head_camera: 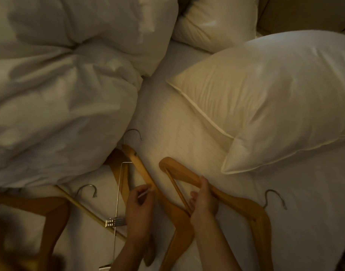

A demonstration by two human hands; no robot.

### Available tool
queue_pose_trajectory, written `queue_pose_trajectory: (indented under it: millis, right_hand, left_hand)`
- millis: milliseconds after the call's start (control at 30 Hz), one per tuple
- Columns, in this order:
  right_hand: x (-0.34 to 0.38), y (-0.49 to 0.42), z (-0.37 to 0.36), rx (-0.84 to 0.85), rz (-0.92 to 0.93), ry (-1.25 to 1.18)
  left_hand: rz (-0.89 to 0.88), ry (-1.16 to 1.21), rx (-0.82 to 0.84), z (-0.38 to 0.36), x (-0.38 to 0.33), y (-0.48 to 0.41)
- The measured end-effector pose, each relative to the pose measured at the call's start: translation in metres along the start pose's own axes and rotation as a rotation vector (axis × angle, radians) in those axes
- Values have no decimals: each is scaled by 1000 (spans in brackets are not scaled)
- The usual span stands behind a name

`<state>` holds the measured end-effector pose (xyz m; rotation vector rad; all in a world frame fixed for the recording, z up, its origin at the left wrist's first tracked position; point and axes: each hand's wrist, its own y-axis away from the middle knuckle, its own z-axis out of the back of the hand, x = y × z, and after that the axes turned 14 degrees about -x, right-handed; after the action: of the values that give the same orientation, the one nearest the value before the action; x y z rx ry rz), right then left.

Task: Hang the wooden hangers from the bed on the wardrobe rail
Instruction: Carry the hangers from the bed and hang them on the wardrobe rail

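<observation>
Several wooden hangers lie on the white bed sheet (187, 133) near its front edge. My right hand (203, 200) grips the arm of a wooden hanger (240, 204) whose metal hook (275, 198) points to the right. My left hand (140, 208) pinches a thin part of a second wooden hanger (140, 169), whose hook (133, 133) lies by the duvet. That hanger carries a metal wire bar with a clip (114, 222). A third, darker hanger (48, 210) lies at the lower left, with a hook (88, 189) beside it. The wardrobe rail is out of view.
A crumpled white duvet (60, 85) fills the left and partly covers the hangers. A large white pillow (275, 94) lies at the right, a second pillow (216, 20) behind it. A beige headboard (304, 12) shows at the top right.
</observation>
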<state>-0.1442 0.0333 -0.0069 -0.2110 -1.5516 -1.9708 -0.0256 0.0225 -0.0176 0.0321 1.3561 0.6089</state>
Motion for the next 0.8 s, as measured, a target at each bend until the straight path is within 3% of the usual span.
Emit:
queue_pose_trajectory:
  millis: [133,200,267,300,400,533,600,667,800]
  right_hand:
    - [0,-12,3,14,-8,29]
    - [-1,-14,4,21,-25,28]
    - [3,-11,5,10,-44,39]
    - [4,-10,6,10,-54,42]
    - [2,-14,7,22,-68,46]
    - [7,-14,8,39,-101,17]
    - [11,-13,9,56,-139,1]
    - [16,-12,9,78,-169,-21]
    - [19,-8,11,85,-180,-24]
  left_hand:
    - [38,-14,-43,-7,-1,11]
    - [-209,-75,-18,0,-1,4]
    - [-546,-225,148,7,-7,-17]
    - [-616,-280,267,9,-12,-29]
    - [-617,-460,596,12,-32,-66]
    - [-732,-728,858,13,-41,-99]
    - [-832,-866,885,11,-38,-107]
    - [-1113,-899,850,7,-30,-116]
    - [-1426,-1007,775,-3,-24,-120]
